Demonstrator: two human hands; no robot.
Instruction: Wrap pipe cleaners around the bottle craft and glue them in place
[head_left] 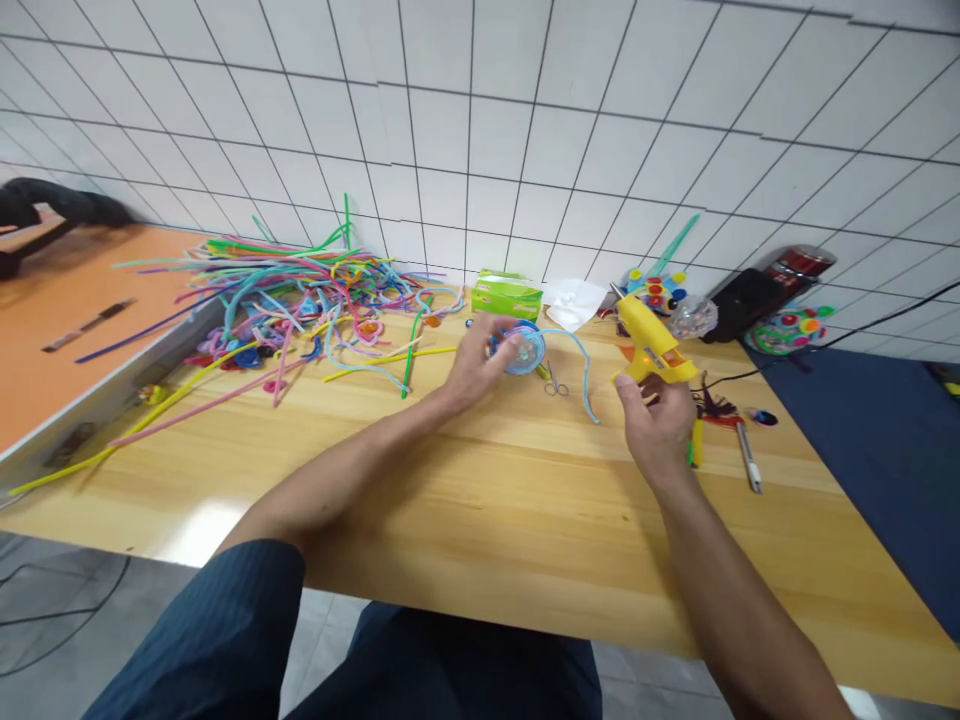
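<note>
My left hand [484,362] is closed on a round blue see-through piece [525,350] near the middle of the table. A light blue pipe cleaner [583,372] curves from the top of that piece down to the right. My right hand [660,420] grips a yellow glue gun [648,338] from below, its nozzle pointing up and to the left. Small scissors [556,382] lie between the hands, just right of the round piece. Behind my left hand stands a green tissue pack [507,295], with a crumpled white sheet [574,300] beside it.
A heap of coloured pipe cleaners [300,290] covers the back left of the wooden table [480,500]. Decorated round crafts [787,330], a dark red bottle [799,268], a cutter [748,458] and a black cable [885,325] are at the right. A tiled wall [502,130] rises behind.
</note>
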